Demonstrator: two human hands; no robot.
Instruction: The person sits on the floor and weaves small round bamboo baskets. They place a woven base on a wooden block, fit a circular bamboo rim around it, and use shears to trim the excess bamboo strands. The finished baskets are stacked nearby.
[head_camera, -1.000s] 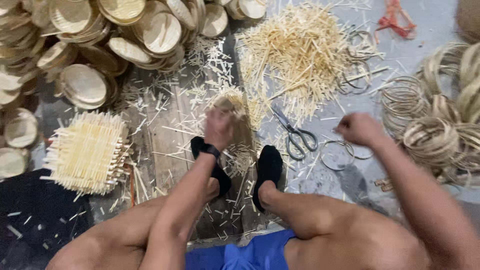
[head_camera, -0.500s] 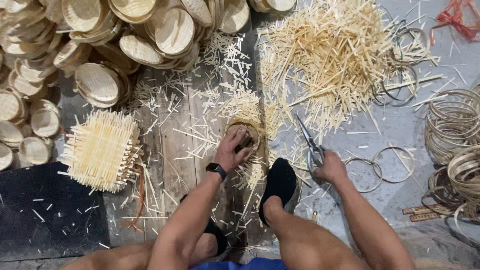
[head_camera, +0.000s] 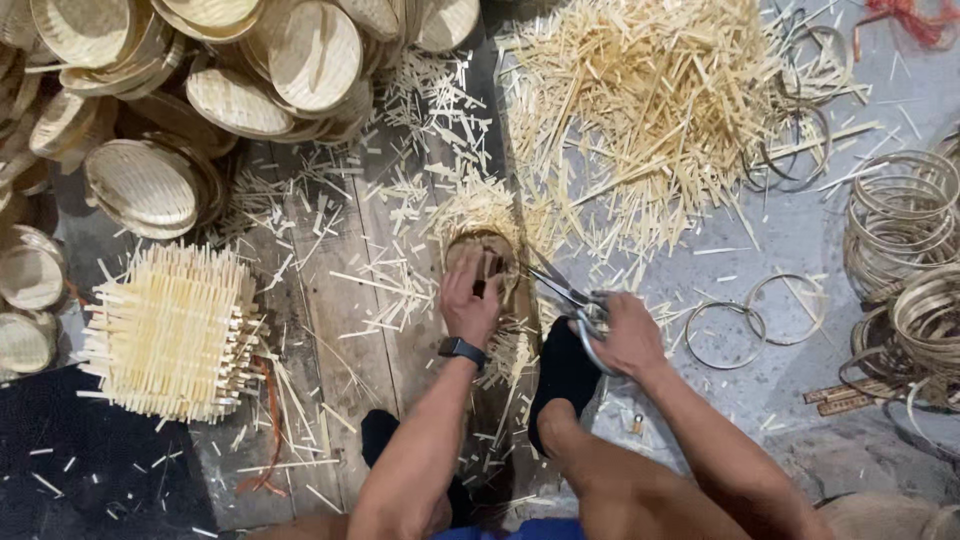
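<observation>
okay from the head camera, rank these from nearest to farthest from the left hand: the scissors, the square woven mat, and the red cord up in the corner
From the left hand:
1. Scissors, just to its right, held in the right hand.
2. Square woven mat, off to its left on the floor.
3. Red cord, far upper right corner.

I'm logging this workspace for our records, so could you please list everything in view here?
small woven tray: one, pale tan, centre, under the left hand
scissors: one pair, metal, in the right hand, blades beside the tray
woven mats stack: one stack, pale yellow, left
finished woven trays: many, tan, piled upper left
bamboo strips pile: one heap, pale yellow, upper middle
bamboo rings: many, tan, stacked right; a few loose on the floor
wooden board: one, brown, under the work
left hand: pressing on the tray, black watch at the wrist
right hand: gripping the scissors
</observation>
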